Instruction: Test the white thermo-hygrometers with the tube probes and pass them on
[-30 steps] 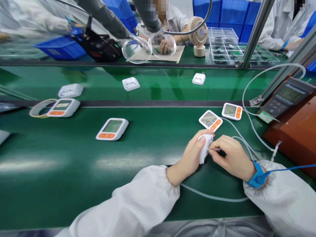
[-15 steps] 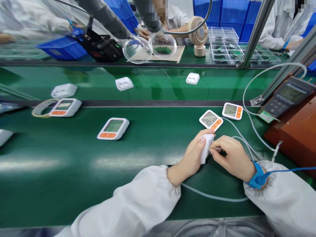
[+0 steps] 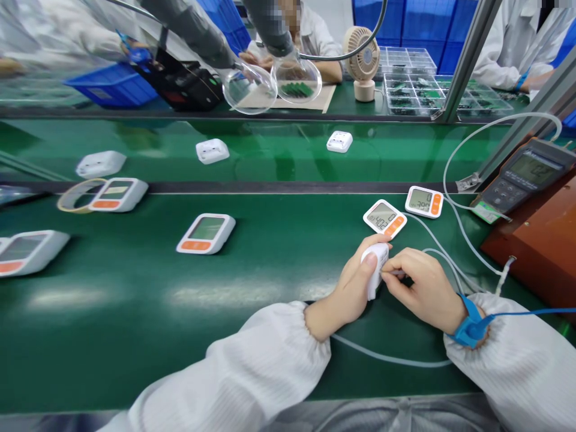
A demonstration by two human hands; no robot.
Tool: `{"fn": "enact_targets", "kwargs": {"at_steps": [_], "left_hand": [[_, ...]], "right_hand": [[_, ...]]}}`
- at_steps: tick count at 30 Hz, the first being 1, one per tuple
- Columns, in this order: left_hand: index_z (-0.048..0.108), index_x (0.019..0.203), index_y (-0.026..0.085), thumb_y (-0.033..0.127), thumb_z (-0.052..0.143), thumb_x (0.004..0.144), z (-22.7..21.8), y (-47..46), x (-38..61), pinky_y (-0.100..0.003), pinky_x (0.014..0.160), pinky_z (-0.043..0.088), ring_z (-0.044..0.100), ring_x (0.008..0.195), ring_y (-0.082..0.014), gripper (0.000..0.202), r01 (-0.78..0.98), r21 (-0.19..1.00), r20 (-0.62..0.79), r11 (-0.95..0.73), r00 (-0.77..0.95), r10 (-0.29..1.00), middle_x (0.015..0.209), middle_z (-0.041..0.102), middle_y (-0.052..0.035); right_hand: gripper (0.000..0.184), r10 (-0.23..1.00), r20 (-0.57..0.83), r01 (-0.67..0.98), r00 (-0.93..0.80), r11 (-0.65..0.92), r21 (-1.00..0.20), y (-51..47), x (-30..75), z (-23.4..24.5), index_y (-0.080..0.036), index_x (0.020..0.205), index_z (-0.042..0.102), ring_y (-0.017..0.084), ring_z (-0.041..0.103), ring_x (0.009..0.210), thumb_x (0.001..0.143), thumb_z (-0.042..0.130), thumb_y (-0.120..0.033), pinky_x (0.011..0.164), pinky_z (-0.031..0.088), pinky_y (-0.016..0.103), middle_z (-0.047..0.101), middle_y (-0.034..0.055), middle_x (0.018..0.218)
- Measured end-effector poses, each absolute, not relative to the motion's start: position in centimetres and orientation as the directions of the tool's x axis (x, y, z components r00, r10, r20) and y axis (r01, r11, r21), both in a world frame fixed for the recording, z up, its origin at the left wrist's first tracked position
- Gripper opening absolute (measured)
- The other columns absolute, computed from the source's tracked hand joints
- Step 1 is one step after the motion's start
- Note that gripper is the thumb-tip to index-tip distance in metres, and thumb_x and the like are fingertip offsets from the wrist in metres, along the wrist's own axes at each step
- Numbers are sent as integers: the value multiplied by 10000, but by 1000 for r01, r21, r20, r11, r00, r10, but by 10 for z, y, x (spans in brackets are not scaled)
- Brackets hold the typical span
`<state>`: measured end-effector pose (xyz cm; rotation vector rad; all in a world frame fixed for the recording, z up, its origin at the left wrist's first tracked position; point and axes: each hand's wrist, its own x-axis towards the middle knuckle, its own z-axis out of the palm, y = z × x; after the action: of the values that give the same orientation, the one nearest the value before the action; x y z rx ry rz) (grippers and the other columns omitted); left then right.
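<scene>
My left hand [image 3: 353,282] is wrapped round a white blood pressure monitor [image 3: 374,273], which stands on edge above the green bench. Its screen side is hidden from me. My right hand [image 3: 416,282], with a blue wrist strap [image 3: 470,324], pinches the end of a thin tube [image 3: 396,272] against the monitor's side. Whether that end is inside a port I cannot tell. Just beyond my left fingertips lies a monitor [image 3: 382,217] with orange buttons and a lit screen. Another lit monitor [image 3: 423,201] sits to its right.
A pressure meter [image 3: 524,174] rests against a brown box [image 3: 535,240] at right, with clear hoses [image 3: 454,222] around it. More monitors [image 3: 206,234] lie leftward, near a tape roll [image 3: 74,197]. White housings [image 3: 212,151] lie on the green strip behind. Co-workers sit beyond a fan [image 3: 361,63].
The white housings on the strip behind have shifted left. At the far left edge, a monitor has come further into view. Both my hands stay almost where they were.
</scene>
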<state>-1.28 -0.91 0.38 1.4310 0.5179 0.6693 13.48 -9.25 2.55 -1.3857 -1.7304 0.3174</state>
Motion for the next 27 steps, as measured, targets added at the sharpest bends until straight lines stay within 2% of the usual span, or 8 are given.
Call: {"fn": "enact_targets", "kwargs": {"at_steps": [5, 9, 13, 16, 19, 23, 25, 27], "left_hand": [[490, 1306, 196, 655, 393, 984, 2, -10, -14, -369, 972, 435, 550, 1035, -228, 569, -90, 994, 102, -54, 715, 692, 1192, 572, -98], [497, 1285, 200, 633, 387, 994, 0, -10, -15, -386, 1000, 422, 552, 965, -206, 533, -97, 989, 146, -109, 722, 677, 1186, 564, -90], [495, 1307, 196, 620, 427, 982, -1, -9, -15, -384, 993, 429, 560, 970, -211, 538, -135, 988, 152, -78, 727, 670, 1165, 583, -89], [540, 1278, 188, 611, 505, 946, 0, -8, -12, -346, 933, 456, 575, 993, -213, 539, -174, 984, 94, 47, 717, 691, 1165, 609, -84], [571, 1236, 185, 579, 576, 902, 3, -6, -8, -305, 795, 495, 606, 905, -195, 517, -253, 923, -22, 290, 718, 696, 1092, 645, -71], [442, 1413, 212, 555, 631, 889, 11, -5, -7, -276, 612, 494, 626, 680, -158, 654, -219, 774, -130, 594, 863, 488, 930, 658, -56], [328, 1493, 254, 486, 747, 833, 15, -4, -8, -260, 593, 490, 641, 657, -152, 816, -146, 742, -148, 655, 917, 371, 910, 659, -44], [261, 1517, 284, 398, 833, 772, 18, -4, -8, -239, 589, 488, 642, 655, -138, 947, -136, 749, -150, 649, 919, 366, 885, 651, -17]], "right_hand": [[141, 883, 470, 676, 7, 342, -653, -94, 133, 26, -189, 839, 582, 140, 527, 673, 955, 520, -136, 642, 388, 267, 564, -10, 742], [140, 880, 475, 694, 24, 328, -641, -93, 133, 26, -191, 830, 578, 141, 526, 662, 943, 514, -139, 631, 385, 268, 552, -13, 726], [118, 881, 473, 696, 20, 328, -639, -91, 135, 25, -194, 823, 576, 135, 532, 647, 905, 521, -129, 618, 386, 262, 560, -19, 720], [115, 871, 491, 709, -2, 347, -613, -91, 138, 27, -191, 845, 593, 138, 554, 676, 925, 535, -132, 641, 398, 266, 593, -16, 747], [122, 844, 536, 732, 36, 343, -589, -91, 144, 31, -194, 853, 597, 146, 573, 706, 959, 555, -149, 668, 411, 276, 618, -10, 777], [124, 810, 556, 728, 188, 265, -632, -91, 151, 34, -203, 894, 608, 162, 600, 739, 1001, 548, -180, 704, 456, 294, 643, 8, 823], [129, 798, 557, 737, 230, 232, -636, -90, 153, 35, -204, 908, 615, 183, 609, 774, 1012, 539, -196, 733, 473, 319, 654, 26, 849], [133, 777, 583, 756, 238, 229, -613, -89, 155, 34, -204, 934, 628, 212, 616, 846, 1018, 525, -209, 788, 484, 351, 666, 51, 897]]}}
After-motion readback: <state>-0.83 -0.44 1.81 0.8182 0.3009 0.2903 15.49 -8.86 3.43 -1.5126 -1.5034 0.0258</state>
